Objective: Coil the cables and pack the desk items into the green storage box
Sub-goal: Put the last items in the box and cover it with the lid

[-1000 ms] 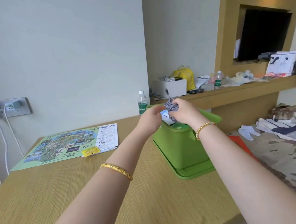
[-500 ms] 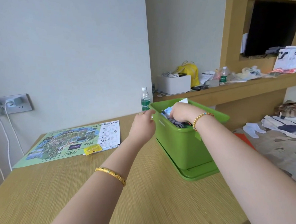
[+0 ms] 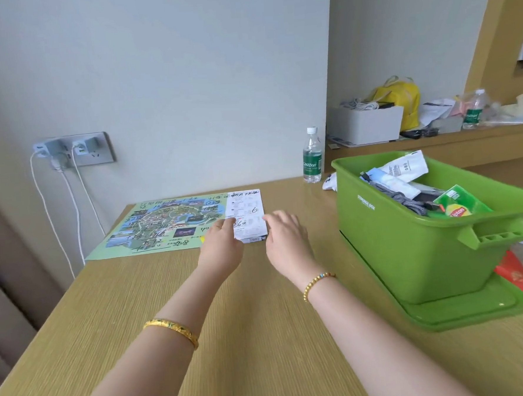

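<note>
The green storage box (image 3: 410, 250) stands on its lid at the desk's right side. Inside it lie a coiled grey cable (image 3: 402, 198), white packets and a green Lipton tea box (image 3: 458, 205). A green printed map (image 3: 170, 225) with handwriting lies flat near the wall. My left hand (image 3: 221, 243) hovers over the map's right end, fingers loosely curled, covering the small yellow item there. My right hand (image 3: 284, 233) is open just right of the map's white panel, holding nothing.
A water bottle (image 3: 312, 158) stands by the wall behind the box, with a small white object (image 3: 329, 183) beside it. A wall socket (image 3: 73, 149) with chargers and white cables is at left. A cluttered shelf (image 3: 434, 139) runs along the right.
My right hand dropped the coiled grey cable into the box and let go. Both hands then moved left to the map, and the view swung left and down.
</note>
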